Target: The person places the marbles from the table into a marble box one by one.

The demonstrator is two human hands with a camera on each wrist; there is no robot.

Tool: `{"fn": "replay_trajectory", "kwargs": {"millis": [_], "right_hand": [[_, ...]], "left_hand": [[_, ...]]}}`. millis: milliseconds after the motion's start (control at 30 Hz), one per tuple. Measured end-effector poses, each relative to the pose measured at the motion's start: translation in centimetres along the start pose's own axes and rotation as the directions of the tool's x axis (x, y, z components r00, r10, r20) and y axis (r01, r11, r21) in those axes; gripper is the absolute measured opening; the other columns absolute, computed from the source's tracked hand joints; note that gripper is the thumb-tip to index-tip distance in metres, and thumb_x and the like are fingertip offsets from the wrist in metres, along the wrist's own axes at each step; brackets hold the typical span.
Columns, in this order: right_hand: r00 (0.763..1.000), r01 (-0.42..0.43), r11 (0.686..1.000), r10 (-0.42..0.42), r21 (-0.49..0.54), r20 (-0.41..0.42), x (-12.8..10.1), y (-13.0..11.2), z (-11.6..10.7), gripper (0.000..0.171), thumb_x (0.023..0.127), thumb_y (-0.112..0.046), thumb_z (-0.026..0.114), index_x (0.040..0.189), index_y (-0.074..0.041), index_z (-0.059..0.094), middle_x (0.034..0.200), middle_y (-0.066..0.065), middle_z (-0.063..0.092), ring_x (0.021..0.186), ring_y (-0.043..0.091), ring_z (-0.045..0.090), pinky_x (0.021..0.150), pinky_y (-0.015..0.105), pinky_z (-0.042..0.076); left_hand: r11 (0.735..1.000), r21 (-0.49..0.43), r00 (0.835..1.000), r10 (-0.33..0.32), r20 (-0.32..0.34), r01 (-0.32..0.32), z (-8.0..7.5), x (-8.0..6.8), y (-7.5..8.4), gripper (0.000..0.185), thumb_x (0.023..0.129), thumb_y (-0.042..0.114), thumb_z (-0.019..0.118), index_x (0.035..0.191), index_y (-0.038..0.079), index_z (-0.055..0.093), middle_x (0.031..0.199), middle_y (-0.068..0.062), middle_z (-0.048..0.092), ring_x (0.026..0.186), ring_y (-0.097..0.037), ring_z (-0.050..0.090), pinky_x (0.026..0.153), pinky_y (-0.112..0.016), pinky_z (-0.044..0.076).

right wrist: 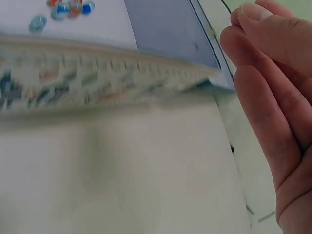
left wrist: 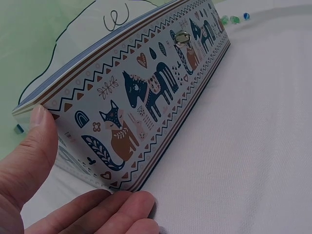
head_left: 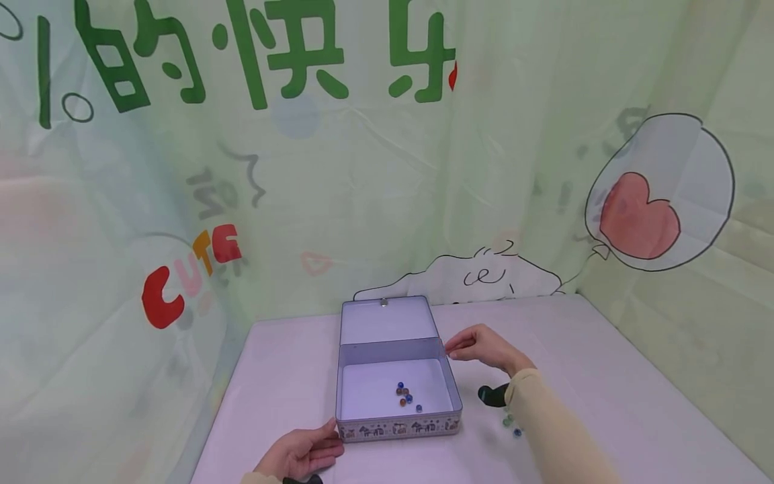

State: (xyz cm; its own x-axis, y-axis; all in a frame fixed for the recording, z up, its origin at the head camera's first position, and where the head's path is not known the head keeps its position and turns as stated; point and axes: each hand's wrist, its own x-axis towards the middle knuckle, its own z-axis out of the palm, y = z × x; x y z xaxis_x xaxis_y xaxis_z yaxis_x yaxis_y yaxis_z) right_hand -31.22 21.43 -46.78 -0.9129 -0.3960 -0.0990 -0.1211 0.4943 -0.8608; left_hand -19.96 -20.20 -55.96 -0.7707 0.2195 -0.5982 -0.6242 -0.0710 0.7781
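A patterned tin box point(head_left: 423, 427) stands on the table with its lid point(head_left: 387, 321) tilted back. Inside, on the white bottom, lie several glass marbles point(head_left: 408, 398), blue and amber. My left hand point(head_left: 302, 452) holds the box's front left corner; in the left wrist view its thumb point(left wrist: 36, 141) is on the upper edge and the fingers at the lower edge. By the back right corner, near the hinge, is my right hand point(head_left: 484, 348), thumb close to the fingertips and fingers fairly straight. Nothing shows between them, and whether they touch the box is unclear.
Several more marbles point(head_left: 517, 433), green and blue, lie on the table right of the box, partly behind the right sleeve point(head_left: 556, 430). A printed cloth curtain point(head_left: 375, 202) hangs behind the white-covered table point(head_left: 290, 376).
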Motion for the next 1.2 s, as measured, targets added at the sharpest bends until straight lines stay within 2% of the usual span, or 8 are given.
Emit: {"fn": "replay_trajectory", "kwargs": {"millis": [167, 333, 500, 700, 933, 1200], "right_hand": [[0.997, -0.046, 0.999, 0.046, -0.004, -0.057, -2.5, 2.9, -2.5, 0.027, 0.095, -0.014, 0.074, 0.117, 0.002, 0.073, 0.113, 0.014, 0.077, 0.103, 0.023, 0.073, 0.1, 0.052, 0.058], [0.99, -0.094, 0.995, 0.092, -0.021, -0.104, -5.3, 5.9, -5.2, 0.032, 0.097, -0.018, 0.073, 0.121, 0.002, 0.071, 0.118, 0.016, 0.075, 0.106, 0.026, 0.072, 0.099, 0.049, 0.059], [0.987, -0.113, 0.993, 0.109, -0.038, -0.115, -7.1, 7.6, -6.6, 0.034, 0.097, -0.022, 0.073, 0.122, 0.001, 0.071, 0.119, 0.017, 0.074, 0.106, 0.026, 0.071, 0.097, 0.046, 0.06], [0.986, -0.141, 0.99, 0.139, -0.022, -0.087, -7.8, 10.5, -6.4, 0.036, 0.096, -0.017, 0.073, 0.123, 0.006, 0.068, 0.119, 0.021, 0.074, 0.101, 0.019, 0.072, 0.093, 0.04, 0.062], [0.969, -0.226, 0.974, 0.227, 0.016, -0.098, -7.8, 13.4, -4.6, 0.029, 0.092, -0.013, 0.076, 0.117, 0.002, 0.073, 0.112, 0.013, 0.077, 0.098, 0.017, 0.072, 0.089, 0.037, 0.062], [0.975, -0.211, 0.977, 0.211, 0.02, -0.07, -7.9, 14.7, -3.7, 0.027, 0.09, -0.007, 0.076, 0.115, 0.003, 0.073, 0.109, 0.014, 0.077, 0.096, 0.019, 0.072, 0.085, 0.035, 0.062]], "left_hand": [[1.0, -0.005, 1.0, 0.01, 0.016, -0.01, -0.1, 0.0, -0.1, 0.075, 0.095, 0.039, 0.072, 0.13, -0.024, 0.051, 0.101, -0.016, 0.078, 0.098, -0.022, 0.075, 0.099, -0.041, 0.06], [1.0, -0.014, 1.0, -0.001, 0.005, 0.001, -0.3, 0.1, -0.1, 0.069, 0.096, 0.036, 0.072, 0.13, -0.021, 0.054, 0.103, -0.016, 0.078, 0.096, -0.021, 0.075, 0.099, -0.04, 0.06], [1.0, -0.01, 1.0, -0.007, -0.002, 0.007, -0.2, -0.1, 0.0, 0.068, 0.097, 0.036, 0.071, 0.131, -0.02, 0.054, 0.101, -0.014, 0.078, 0.095, -0.02, 0.075, 0.099, -0.039, 0.06], [1.0, -0.021, 1.0, 0.001, 0.009, 0.0, 0.1, -0.4, 0.0, 0.068, 0.097, 0.035, 0.071, 0.131, -0.021, 0.053, 0.104, -0.017, 0.078, 0.097, -0.021, 0.076, 0.1, -0.039, 0.06], [1.0, -0.022, 1.0, -0.002, 0.012, 0.002, 0.3, -0.5, 0.1, 0.067, 0.097, 0.035, 0.071, 0.131, -0.021, 0.054, 0.108, -0.02, 0.076, 0.099, -0.022, 0.075, 0.102, -0.041, 0.058], [1.0, -0.025, 1.0, -0.001, 0.016, 0.001, 0.2, -0.5, 0.0, 0.067, 0.096, 0.036, 0.072, 0.13, -0.019, 0.056, 0.109, -0.019, 0.077, 0.097, -0.02, 0.075, 0.101, -0.039, 0.059]]}}
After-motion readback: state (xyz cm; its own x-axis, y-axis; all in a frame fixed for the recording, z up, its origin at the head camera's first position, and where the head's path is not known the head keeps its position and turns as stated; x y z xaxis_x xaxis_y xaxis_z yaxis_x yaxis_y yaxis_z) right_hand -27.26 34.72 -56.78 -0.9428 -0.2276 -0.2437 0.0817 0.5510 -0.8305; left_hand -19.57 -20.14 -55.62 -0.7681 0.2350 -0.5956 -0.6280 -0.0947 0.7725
